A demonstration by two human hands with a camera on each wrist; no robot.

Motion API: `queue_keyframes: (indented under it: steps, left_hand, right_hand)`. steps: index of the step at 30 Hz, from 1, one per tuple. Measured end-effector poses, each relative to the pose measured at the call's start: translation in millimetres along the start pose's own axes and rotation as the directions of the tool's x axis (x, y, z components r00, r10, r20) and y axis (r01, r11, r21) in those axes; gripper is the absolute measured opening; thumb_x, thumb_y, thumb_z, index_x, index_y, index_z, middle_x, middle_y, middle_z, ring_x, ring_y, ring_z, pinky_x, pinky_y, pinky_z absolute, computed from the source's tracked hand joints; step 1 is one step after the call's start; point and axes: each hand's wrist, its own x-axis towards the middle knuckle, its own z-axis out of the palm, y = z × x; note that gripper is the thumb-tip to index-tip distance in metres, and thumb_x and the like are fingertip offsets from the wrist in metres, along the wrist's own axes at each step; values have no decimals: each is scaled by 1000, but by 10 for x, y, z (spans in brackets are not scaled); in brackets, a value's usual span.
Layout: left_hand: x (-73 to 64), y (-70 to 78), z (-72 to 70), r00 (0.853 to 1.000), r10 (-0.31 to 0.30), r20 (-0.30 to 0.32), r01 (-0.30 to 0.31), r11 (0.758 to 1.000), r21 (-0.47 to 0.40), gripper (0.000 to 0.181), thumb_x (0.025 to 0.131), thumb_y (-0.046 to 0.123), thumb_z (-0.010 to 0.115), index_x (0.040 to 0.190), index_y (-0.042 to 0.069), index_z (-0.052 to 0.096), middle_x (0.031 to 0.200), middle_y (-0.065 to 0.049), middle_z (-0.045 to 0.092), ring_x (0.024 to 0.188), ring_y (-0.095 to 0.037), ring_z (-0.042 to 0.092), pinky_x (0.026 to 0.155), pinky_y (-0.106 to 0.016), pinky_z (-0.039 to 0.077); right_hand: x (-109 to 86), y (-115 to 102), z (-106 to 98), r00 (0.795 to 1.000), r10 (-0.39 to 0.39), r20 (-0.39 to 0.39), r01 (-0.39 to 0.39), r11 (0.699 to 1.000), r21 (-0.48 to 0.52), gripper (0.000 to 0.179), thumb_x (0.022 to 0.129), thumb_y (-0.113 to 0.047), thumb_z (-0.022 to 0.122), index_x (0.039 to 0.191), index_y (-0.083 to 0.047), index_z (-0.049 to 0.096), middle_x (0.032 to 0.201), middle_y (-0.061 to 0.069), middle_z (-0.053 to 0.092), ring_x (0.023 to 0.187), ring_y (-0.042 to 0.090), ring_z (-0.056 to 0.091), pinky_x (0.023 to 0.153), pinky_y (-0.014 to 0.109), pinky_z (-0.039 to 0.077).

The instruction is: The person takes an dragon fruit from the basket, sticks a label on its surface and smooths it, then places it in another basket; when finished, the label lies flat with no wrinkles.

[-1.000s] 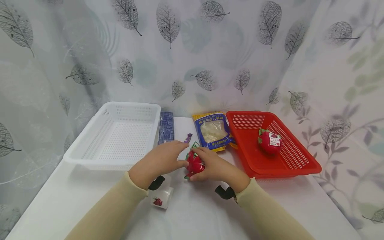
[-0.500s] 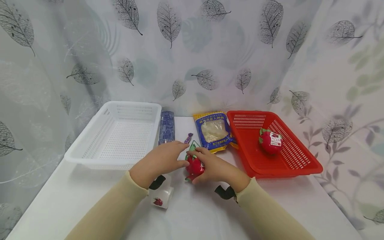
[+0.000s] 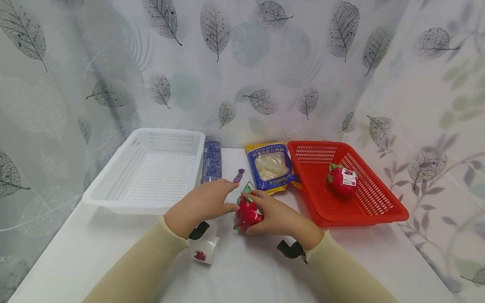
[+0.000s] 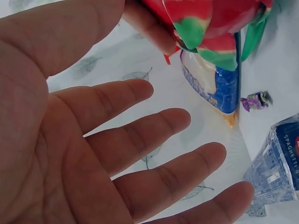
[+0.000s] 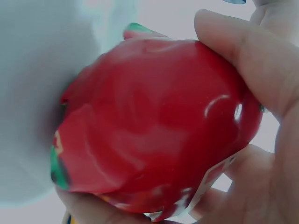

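Observation:
My right hand (image 3: 276, 212) grips a glossy red dragon fruit (image 3: 248, 212) with green-tipped scales, above the middle of the white table. In the right wrist view, its thumb and fingers curl round the dragon fruit (image 5: 159, 121), which bears a pale label low on one side. My left hand (image 3: 206, 200) is just left of the fruit with its fingers spread and holds nothing. The left wrist view has the palm and relaxed fingers of this hand (image 4: 93, 154), beneath the fruit (image 4: 215, 23) in the picture. Whether the left thumb touches the fruit, I cannot tell.
A white basket (image 3: 142, 205) stands at left. The red basket (image 3: 322, 216) at right holds another dragon fruit (image 3: 342, 181). Between them lie a blue spaghetti pack (image 3: 211, 162), a purple wrapped candy (image 3: 238, 175) and an orecchiette bag (image 3: 270, 166). A white cup (image 3: 206, 248) lies near the left wrist.
My right hand and the dragon fruit in it have shifted slightly to the right and toward me. My left hand has stayed almost still.

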Motion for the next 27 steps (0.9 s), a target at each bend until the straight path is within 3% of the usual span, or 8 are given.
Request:
queue_keyframes:
  steps: [9, 12, 16, 22, 27]
  left_hand:
    - [-101, 89, -71, 997, -51, -61, 51, 999, -15, 67, 98, 47, 74, 156, 20, 55, 155, -6, 60, 145, -28, 57, 117, -51, 51]
    - [-189, 233, -122, 994, -52, -95, 48, 998, -37, 64, 100, 47, 73, 156, 20, 56, 154, -7, 62, 143, -29, 59, 113, -52, 54]
    - [-282, 477, -136, 992, 5, -126, -14, 997, -74, 60, 101, 49, 69, 152, 18, 59, 150, -5, 65, 139, -26, 62, 111, -50, 56]
    - [-165, 812, 68, 992, 80, -95, -87, 994, -70, 51, 102, 49, 69, 141, 18, 67, 133, -1, 75, 121, -20, 71, 103, -40, 61]
    - [6, 1085, 323, 990, 128, -66, -133, 988, -82, 45, 102, 46, 69, 138, 19, 69, 127, 4, 77, 113, -13, 73, 97, -33, 62]
  right_hand:
    - [-215, 58, -75, 980, -42, -192, 58, 996, 74, 103, 78, -32, 96, 163, -44, 38, 171, -2, 34, 153, 32, 41, 92, 51, 65]
    - [-361, 61, -160, 960, -53, -276, 86, 990, 108, 104, 81, -32, 94, 166, -39, 34, 173, 2, 29, 155, 36, 37, 92, 52, 65]
    - [-578, 67, -343, 915, -66, -398, 133, 981, 143, 105, 83, -30, 92, 168, -35, 30, 175, 5, 25, 155, 37, 35, 91, 53, 65]
    - [-742, 69, -715, 855, -94, -510, 154, 985, 77, 102, 90, -30, 87, 169, -42, 24, 176, 6, 24, 153, 39, 37, 91, 57, 64]
    - [-841, 148, -1035, 830, -110, -547, 123, 992, -13, 102, 90, -29, 87, 170, -38, 24, 174, 11, 27, 149, 45, 40, 90, 63, 62]
